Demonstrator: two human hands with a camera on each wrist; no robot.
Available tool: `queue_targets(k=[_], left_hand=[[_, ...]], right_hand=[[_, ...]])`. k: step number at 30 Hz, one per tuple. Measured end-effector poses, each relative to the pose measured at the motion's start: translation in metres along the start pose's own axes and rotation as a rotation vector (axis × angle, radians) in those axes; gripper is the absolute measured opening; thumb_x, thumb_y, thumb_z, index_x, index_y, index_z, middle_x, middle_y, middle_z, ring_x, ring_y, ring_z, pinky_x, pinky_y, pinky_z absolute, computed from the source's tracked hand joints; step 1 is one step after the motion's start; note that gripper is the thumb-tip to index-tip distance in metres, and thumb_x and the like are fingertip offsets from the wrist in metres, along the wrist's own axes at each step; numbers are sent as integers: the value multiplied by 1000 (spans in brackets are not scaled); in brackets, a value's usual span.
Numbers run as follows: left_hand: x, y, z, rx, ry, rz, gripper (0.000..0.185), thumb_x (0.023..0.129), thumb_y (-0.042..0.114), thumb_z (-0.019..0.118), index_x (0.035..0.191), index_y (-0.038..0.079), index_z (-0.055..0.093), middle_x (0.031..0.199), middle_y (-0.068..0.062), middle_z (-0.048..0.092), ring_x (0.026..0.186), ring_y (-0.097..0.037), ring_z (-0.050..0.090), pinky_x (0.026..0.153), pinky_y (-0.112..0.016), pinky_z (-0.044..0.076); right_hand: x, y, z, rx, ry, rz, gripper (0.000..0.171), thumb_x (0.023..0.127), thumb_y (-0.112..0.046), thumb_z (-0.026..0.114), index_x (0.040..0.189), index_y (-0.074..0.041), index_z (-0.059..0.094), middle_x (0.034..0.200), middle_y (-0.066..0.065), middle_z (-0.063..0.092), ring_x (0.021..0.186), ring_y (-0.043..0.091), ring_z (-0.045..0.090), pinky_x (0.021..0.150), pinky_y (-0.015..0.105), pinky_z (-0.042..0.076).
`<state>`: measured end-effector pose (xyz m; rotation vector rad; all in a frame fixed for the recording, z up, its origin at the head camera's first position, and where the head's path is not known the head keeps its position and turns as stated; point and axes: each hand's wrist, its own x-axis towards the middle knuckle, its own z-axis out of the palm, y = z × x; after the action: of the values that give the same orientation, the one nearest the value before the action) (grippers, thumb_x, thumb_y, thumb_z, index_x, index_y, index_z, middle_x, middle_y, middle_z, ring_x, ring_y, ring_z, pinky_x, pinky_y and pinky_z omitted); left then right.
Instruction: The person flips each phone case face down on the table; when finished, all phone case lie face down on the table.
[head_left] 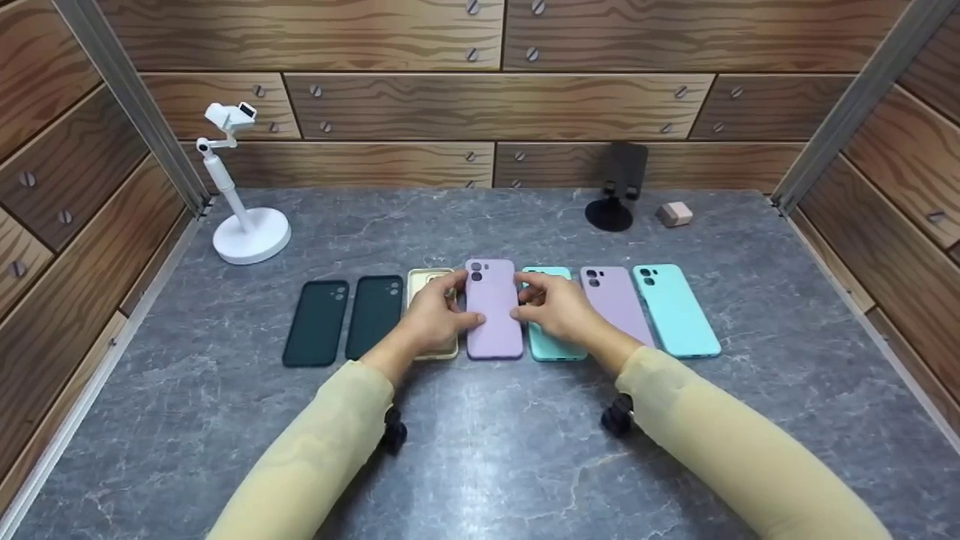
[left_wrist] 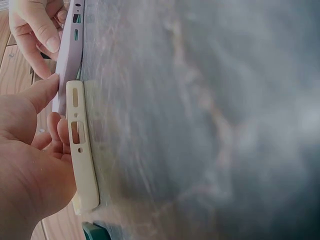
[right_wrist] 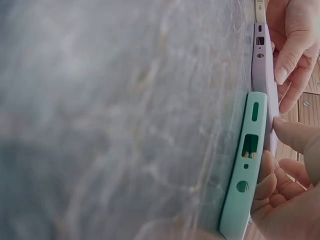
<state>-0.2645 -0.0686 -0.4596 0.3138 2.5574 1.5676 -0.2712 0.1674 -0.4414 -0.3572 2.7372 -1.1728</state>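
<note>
A lilac phone case lies back-up in the middle of a row of cases on the grey marble table. My left hand grips its left edge with the thumb over its face. From the other side my right hand pinches its right edge. A cream case lies partly under my left hand, a teal case partly under my right. The left wrist view shows the cream case edge-on beside the lilac case. The right wrist view shows the teal case next to the lilac case.
Two dark green cases lie at the row's left end; another lilac case and a teal case lie at its right. A white stand, a black phone stand and a small pinkish block stand at the back. Wooden walls enclose the table.
</note>
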Motion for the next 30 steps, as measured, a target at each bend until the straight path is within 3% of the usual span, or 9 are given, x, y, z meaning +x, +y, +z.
queue_targets(k=[3, 10, 15, 21, 30], left_hand=[[0, 0, 1, 16, 11, 7, 79, 89, 5, 86, 157, -2, 47, 144, -15, 61, 82, -15, 58, 72, -27, 50], [-3, 4, 2, 64, 36, 16, 76, 88, 4, 86, 155, -4, 49, 148, -20, 59, 104, -22, 60, 99, -37, 50], [-6, 10, -5, 1, 59, -7, 72, 91, 3, 83, 156, 2, 51, 150, -16, 57, 106, -25, 62, 94, -37, 53], [-9, 14, -27, -14, 133, 17, 61, 93, 9, 81, 149, 1, 58, 131, -19, 67, 102, -27, 66, 87, -36, 57], [-15, 0, -67, 62, 185, -18, 47, 96, 13, 79, 139, -1, 66, 110, -13, 69, 99, -26, 62, 87, -38, 53]], right_hand=[[0, -1, 1, -15, -2, -4, 64, 95, -14, 82, 153, -5, 57, 115, 8, 74, 104, 25, 67, 90, 40, 54], [0, -3, 2, -32, 7, -47, 64, 92, -9, 82, 151, -2, 58, 115, 9, 73, 104, 27, 69, 92, 42, 56], [-1, -5, 1, -13, 26, -46, 61, 93, -10, 80, 150, -2, 59, 113, 9, 74, 104, 28, 71, 87, 40, 57], [-2, -14, -1, 20, 72, -51, 53, 96, -12, 79, 146, -3, 63, 109, 8, 76, 101, 27, 72, 80, 33, 55], [6, -40, 17, 57, 69, -106, 51, 96, -12, 78, 144, -2, 64, 104, 7, 77, 93, 22, 70, 78, 32, 58]])
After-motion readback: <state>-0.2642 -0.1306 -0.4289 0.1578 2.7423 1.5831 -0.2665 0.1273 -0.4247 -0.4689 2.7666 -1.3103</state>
